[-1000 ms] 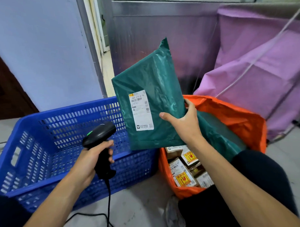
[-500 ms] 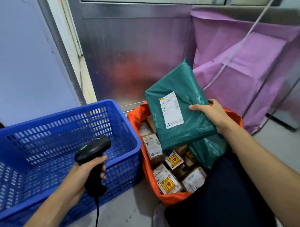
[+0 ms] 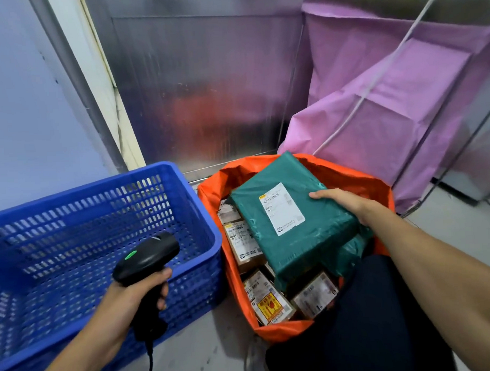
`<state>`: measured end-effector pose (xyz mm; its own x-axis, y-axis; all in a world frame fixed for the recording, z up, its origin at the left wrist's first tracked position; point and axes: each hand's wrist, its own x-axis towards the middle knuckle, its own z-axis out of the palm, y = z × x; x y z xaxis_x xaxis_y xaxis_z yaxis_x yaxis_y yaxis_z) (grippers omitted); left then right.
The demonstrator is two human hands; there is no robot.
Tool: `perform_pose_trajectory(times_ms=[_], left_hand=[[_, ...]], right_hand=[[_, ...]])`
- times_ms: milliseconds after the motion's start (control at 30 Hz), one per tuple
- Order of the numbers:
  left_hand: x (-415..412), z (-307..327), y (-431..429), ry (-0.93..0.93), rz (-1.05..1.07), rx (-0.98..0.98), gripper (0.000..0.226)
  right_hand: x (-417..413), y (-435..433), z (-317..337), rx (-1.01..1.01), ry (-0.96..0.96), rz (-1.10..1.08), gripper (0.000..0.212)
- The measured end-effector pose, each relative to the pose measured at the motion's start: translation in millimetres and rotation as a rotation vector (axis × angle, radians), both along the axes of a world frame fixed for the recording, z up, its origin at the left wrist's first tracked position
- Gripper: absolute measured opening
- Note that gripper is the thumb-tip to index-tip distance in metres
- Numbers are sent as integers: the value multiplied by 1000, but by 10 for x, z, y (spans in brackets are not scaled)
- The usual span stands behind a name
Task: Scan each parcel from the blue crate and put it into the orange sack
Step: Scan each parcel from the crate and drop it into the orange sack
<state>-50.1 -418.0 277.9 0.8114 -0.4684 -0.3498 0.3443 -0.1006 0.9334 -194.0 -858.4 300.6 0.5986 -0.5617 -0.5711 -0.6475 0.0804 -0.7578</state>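
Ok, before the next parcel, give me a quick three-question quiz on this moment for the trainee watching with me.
1. True or false: the left hand grips the scanner.
2. The label on the green parcel held by the right hand faces: A up, B down, C sideways.
3. What colour is the sack that the parcel is over?
Key: 1 true; 2 A; 3 orange.
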Motion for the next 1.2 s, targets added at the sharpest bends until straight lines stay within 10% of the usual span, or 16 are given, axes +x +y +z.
perform_pose_trajectory(times_ms=[500, 800, 1200], left_hand=[[-29, 12, -29, -34, -16, 30, 12], [13, 133, -219, 26, 21, -114, 9], [290, 2, -419, 207, -123, -103, 10]], right_hand=[[174, -43, -255, -575, 491, 266, 133], [455, 473, 69, -1249, 535, 433, 61], [941, 1448, -127, -880, 527, 859, 34]])
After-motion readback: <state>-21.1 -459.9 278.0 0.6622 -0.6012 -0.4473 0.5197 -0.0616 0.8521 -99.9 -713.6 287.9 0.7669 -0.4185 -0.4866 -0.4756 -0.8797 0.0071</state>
